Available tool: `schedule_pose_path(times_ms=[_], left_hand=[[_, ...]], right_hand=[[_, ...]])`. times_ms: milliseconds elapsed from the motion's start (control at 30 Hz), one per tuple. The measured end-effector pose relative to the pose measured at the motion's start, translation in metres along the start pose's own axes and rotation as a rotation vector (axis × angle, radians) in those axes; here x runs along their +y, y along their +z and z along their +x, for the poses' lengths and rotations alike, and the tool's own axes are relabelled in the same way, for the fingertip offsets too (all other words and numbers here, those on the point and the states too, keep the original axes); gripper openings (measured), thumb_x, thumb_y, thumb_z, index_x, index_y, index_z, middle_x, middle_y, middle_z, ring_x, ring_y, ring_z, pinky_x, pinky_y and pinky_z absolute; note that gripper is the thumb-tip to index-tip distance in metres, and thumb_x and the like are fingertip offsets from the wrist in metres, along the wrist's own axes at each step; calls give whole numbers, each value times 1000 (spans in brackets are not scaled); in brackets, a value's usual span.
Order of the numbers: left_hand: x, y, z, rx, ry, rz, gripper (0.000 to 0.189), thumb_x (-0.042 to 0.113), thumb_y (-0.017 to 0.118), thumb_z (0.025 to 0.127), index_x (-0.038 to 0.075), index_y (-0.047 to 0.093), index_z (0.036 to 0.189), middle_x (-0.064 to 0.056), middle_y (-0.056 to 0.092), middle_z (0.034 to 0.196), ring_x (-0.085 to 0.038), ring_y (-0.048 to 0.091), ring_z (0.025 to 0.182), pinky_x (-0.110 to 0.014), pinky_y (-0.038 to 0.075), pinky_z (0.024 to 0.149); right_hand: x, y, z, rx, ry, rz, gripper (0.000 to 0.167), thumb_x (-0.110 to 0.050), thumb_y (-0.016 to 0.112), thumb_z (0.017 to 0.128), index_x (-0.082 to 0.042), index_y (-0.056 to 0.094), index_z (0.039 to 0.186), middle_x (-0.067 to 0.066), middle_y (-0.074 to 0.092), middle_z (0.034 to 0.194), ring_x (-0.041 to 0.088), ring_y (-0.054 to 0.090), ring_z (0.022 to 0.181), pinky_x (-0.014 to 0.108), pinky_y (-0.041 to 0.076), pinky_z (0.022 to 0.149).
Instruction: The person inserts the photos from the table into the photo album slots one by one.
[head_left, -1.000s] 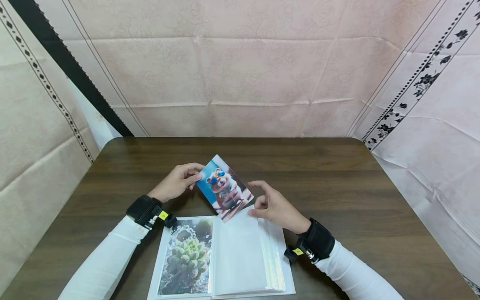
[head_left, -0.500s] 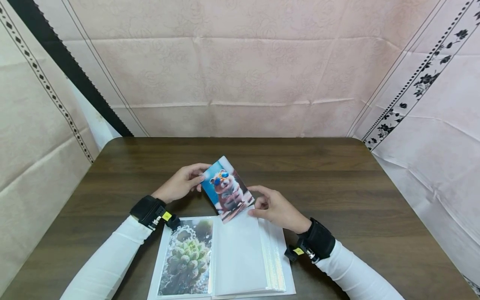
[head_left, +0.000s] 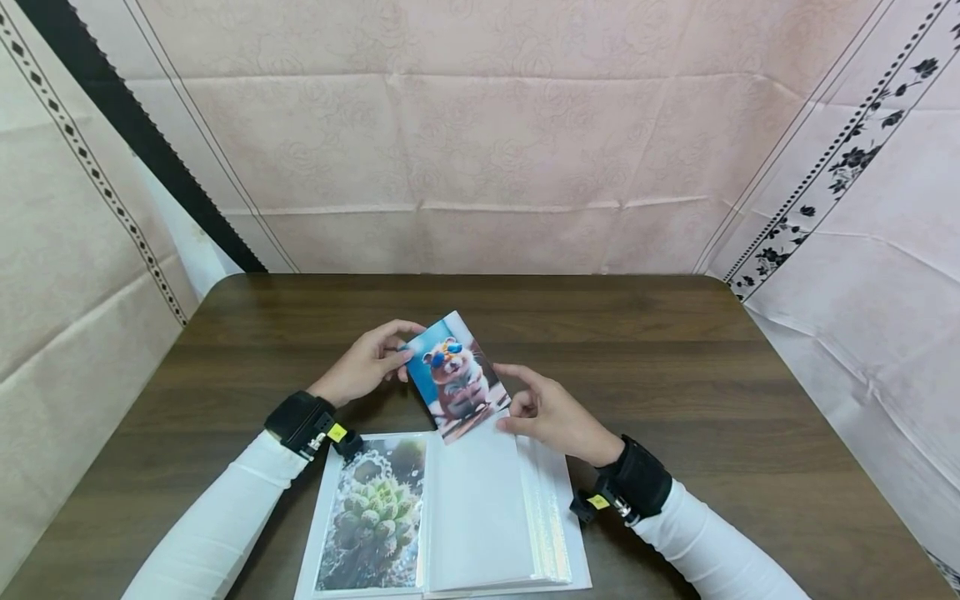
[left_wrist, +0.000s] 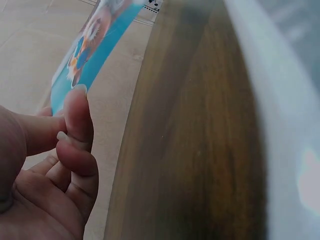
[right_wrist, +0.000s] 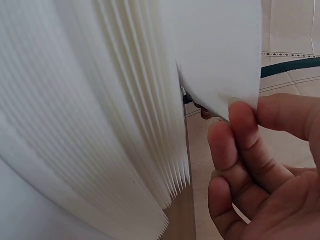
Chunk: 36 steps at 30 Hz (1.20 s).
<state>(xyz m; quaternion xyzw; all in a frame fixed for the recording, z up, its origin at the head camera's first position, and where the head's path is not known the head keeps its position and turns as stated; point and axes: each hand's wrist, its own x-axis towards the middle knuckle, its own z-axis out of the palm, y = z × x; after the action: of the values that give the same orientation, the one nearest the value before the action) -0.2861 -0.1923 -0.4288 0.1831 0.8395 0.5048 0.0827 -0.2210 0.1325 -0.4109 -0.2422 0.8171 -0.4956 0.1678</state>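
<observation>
My left hand [head_left: 366,367] pinches the left corner of a photo [head_left: 459,383] of a plump furry animal in blue sunglasses. The photo tilts over the top edge of an open photo album [head_left: 579,558], its lower corner overlapping the right-hand sleeve page [head_left: 480,508]. At that page's top corner, my right hand [head_left: 553,419] has thumb and finger pinched, the index finger reaching toward the photo's right edge. In the right wrist view the fingertips [right_wrist: 240,117] hold the white page's corner, lifted away from the stack. The left wrist view shows the thumb and fingers on the photo's blue end.
A succulent picture [head_left: 378,517] fills the album's left page. Several more sleeve pages [head_left: 551,533] fan out at the right. The album lies at the near side of a brown wooden table [head_left: 712,400], with pale patterned cloth [head_left: 480,150] hanging behind and beside it.
My left hand has shifted slightly to the right with the photo, bringing it closer to the right hand's index finger. The right hand and the album stay nearly still.
</observation>
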Motion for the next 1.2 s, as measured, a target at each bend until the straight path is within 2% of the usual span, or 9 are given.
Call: schedule_pose_path(times_ms=[400,633,900,1200], left_hand=[[-2,0,2,-4,15,-16,36,9,50,106,19,51,141,-16,62,88,-31,64,76,-32,51,67],[-4,0,3,-6,11,-33,35,10,49,107,19,50,141,-15,62,90,-29,63,76,-32,51,68],[-2,2,2,-38,25,-31,36,8,48,107,19,51,141,-15,59,90,-32,61,77,-32,52,69],[1,4,1,-42,26,-30,36,8,47,107,18,52,141,-13,58,86,-30,60,75,-31,50,67]], right_hand=[[1,-1,0,-10,50,34,66,-13,75,92,-1,42,148,5,67,78,13,51,66,23,37,64],[0,-1,-1,-19,41,49,62,-12,74,93,0,45,146,4,66,77,14,50,66,23,36,63],[-1,-1,-1,-28,18,70,58,-8,72,93,-4,46,145,2,64,78,11,50,68,23,39,68],[1,0,-1,-31,10,70,54,-13,70,96,-3,47,144,4,67,80,14,53,72,26,40,73]])
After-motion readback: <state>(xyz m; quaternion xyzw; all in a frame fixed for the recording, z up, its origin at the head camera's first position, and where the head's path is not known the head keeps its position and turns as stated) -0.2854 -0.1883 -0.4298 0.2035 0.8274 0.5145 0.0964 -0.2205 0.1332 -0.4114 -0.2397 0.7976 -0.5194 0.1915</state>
